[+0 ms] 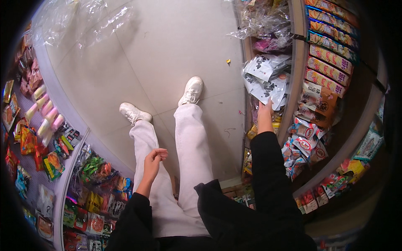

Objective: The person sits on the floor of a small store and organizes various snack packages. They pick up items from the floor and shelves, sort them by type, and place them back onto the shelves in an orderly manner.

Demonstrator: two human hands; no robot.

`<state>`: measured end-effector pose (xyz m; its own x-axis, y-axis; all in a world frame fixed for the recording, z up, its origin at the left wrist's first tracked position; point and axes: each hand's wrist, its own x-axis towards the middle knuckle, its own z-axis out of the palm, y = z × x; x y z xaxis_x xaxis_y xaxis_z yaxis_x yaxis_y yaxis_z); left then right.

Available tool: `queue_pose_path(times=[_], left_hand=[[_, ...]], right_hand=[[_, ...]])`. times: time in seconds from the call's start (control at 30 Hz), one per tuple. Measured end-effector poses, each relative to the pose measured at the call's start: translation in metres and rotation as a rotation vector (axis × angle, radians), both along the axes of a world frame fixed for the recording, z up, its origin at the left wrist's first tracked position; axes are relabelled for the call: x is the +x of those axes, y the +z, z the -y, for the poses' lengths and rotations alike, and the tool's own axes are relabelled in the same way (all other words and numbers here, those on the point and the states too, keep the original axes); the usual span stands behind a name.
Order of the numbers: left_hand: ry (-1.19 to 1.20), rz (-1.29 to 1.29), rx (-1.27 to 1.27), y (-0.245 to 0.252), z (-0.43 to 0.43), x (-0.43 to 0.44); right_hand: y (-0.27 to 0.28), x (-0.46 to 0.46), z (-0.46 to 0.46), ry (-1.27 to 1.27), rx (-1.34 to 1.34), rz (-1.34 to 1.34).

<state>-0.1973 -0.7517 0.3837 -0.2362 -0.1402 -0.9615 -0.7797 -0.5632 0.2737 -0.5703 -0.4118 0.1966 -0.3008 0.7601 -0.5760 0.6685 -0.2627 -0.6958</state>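
My right hand [266, 113] reaches to the lower shelf on the right. Its thumb and fingers are at the lower edge of a white plastic snack packet [270, 92] with black printing, and appear to pinch it. More packets of the same kind [260, 67] lie stacked against it, above the hand in the view. My left hand [154, 161] hangs over my left trouser leg [146, 141], loosely curled, with nothing visible in it. Part of its palm side is hidden.
Boxed snacks [329, 56] and brown pouches [320, 100] line the right shelf, with small bagged snacks [306, 144] below. Shelves of packaged sweets [28, 138] curve along the left. Clear plastic bags [78, 22] are at the upper left. A yellow scrap [228, 62] lies on the tiled floor [176, 40].
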Motion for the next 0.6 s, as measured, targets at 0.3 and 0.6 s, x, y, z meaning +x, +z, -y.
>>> queue_pose_path(times=[0.3, 0.6], left_hand=[[-0.027, -0.007, -0.016, 0.005, -0.015, -0.011], [-0.187, -0.23, -0.069, -0.014, -0.04, -0.078]], right_hand=[[0.032, 0.028, 0.002, 0.062, 0.488, 0.299], [0.094, 0.08, 0.011, 0.709, 1.023, 0.616]])
